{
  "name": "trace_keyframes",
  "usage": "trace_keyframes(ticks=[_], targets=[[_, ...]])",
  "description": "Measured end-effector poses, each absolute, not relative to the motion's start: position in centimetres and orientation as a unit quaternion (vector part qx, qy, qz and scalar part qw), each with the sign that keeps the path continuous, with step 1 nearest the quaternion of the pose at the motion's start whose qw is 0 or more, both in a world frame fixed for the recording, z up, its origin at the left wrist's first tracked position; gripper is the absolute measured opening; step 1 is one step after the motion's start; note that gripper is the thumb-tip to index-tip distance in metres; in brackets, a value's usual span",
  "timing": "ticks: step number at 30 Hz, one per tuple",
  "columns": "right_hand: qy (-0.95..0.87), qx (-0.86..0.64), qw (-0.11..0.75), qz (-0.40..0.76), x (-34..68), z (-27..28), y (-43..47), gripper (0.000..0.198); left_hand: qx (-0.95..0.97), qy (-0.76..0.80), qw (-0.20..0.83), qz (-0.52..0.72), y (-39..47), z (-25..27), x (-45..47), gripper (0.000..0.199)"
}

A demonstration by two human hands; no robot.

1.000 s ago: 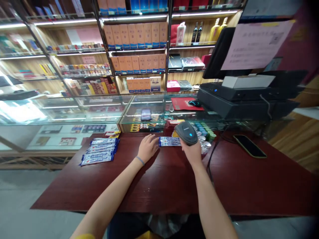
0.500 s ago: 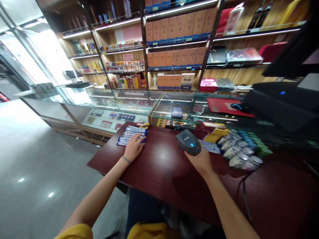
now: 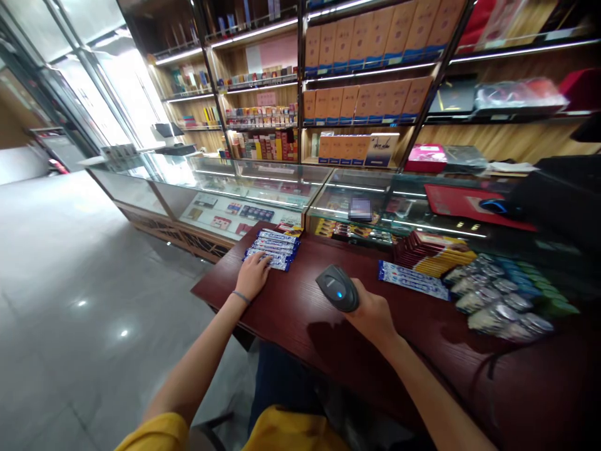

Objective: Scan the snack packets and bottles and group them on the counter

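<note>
Table [image 3: 286,313], dark red, stretches from the frame's centre to its lower right. Just left of centre, blue-and-white packets [image 3: 279,243] lie in an overlapping row. At their near left edge rests the left hand [image 3: 252,275], fingers bent over them (whether it pinches one, I cannot tell). Near the frame's middle, the right hand [image 3: 375,313] wraps around a handheld scanner [image 3: 335,287] bearing a blue light [image 3: 339,294].

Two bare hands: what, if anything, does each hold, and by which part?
Right hand: black rounded scanner, by the grip beneath its head. Left hand: touching flat blue-white packets; gripping cannot be told.
</note>
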State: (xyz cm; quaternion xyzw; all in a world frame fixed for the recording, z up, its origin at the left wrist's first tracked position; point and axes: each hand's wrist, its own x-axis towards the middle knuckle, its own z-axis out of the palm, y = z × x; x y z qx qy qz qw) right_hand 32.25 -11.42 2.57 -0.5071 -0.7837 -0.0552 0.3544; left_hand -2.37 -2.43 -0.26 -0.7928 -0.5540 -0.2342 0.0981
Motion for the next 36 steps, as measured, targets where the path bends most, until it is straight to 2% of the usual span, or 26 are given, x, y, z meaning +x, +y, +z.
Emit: trace_keyframes(ticks=[7,11,14,19,22,25,27,30,36], targets=[[-0.763,-0.534,0.361,-0.043,32.5,2.4,-11.4,0.031,-0.807,-0.529,0.080,-0.249,-2.7,0.2,-2.4,0.019],[-0.750,-0.540,0.379,-0.049,32.9,2.5,-11.5,0.029,-0.828,-0.498,0.087,-0.241,-3.1,1.4,-0.9,0.019],[-0.736,-0.548,0.393,-0.057,33.4,2.7,-11.6,0.031,-0.834,-0.472,0.048,-0.283,-3.0,2.5,1.4,0.022],[-0.704,-0.580,0.407,-0.055,34.5,3.2,-11.6,0.039,-0.750,-0.491,-0.167,-0.410,-1.5,3.3,7.9,0.030],[-0.691,-0.601,0.397,-0.057,35.2,3.8,-11.7,0.043,-0.630,-0.486,-0.380,-0.472,-0.7,3.1,12.5,0.031],[-0.689,-0.614,0.380,-0.067,36.0,4.4,-11.9,0.045,-0.496,-0.458,-0.579,-0.457,-0.3,2.9,16.0,0.032],[-0.688,-0.620,0.369,-0.075,36.4,4.6,-12.0,0.046,-0.431,-0.428,-0.661,-0.440,-0.4,2.7,17.2,0.033],[-0.691,-0.629,0.349,-0.075,36.9,4.6,-11.9,0.048,-0.368,-0.409,-0.715,-0.431,-0.7,2.5,17.3,0.032],[-0.711,-0.641,0.285,-0.048,36.8,4.3,-11.7,0.030,-0.351,-0.429,-0.710,-0.435,-0.7,2.5,16.1,0.030]])
